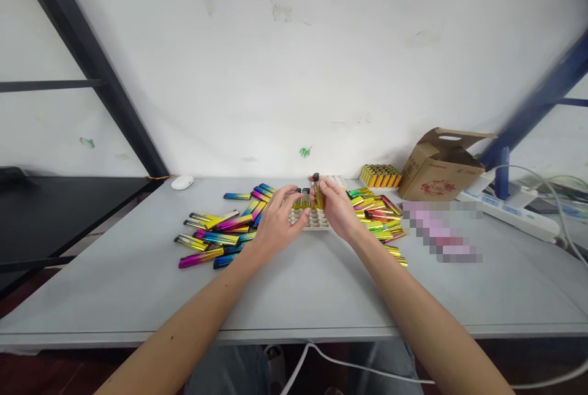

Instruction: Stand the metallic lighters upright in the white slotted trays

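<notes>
Between the thumb and fingers of my right hand (337, 206) is an upright lighter (316, 190) with a black top and a yellowish body. My left hand (281, 217) is beside it on the left, thumb and forefinger apart, with nothing visible between them. Under both hands sits a white holed tray (316, 223); a few lighters (305, 198) stand upright in its back part. Shiny lighters in blue, pink and yellow (236, 222) lie in a loose pile to the left. More, mostly yellow, green and red lighters (379, 214), lie to the right, partly behind my right arm.
At the back right stands a block of upright yellow-orange lighters (381, 176) beside an open cardboard box (443, 168). A white power strip (514, 214) with cables lies on the right. A white oval case (182, 182) rests at the back left. A white cable hangs below the table's front edge.
</notes>
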Demonstrator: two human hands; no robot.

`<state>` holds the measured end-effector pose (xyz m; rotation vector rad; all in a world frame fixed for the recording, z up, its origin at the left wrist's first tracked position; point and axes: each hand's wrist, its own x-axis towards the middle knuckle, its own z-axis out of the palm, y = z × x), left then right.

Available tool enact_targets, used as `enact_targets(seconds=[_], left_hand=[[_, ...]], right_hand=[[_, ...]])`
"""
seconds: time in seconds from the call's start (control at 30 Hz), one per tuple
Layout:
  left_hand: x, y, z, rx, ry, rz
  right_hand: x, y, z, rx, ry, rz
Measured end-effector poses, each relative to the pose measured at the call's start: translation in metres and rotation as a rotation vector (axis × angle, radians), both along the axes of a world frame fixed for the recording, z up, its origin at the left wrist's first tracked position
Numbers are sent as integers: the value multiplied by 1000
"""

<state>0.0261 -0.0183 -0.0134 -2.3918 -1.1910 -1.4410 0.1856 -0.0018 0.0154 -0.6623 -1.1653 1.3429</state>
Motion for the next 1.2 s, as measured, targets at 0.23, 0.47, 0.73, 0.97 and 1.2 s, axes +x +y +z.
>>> enact_targets(seconds=[0.23,0.47,0.73,0.97,1.2], left_hand=[[1,2,1,-67,-37,-40],[1,2,1,-190,-18,-30],[3,3,4,-421,-446,-117],[3,7,10,-648,-735,-163],[3,4,19,-905,-930,-397]], right_hand=[[-2,4,-11,350,-317,-234],[-3,5,-15,445,-389,-258],[10,11,-15,522,-599,-683],[13,27,-45,369,-1004,-584],[10,22,-47,337,-1111,-462]])
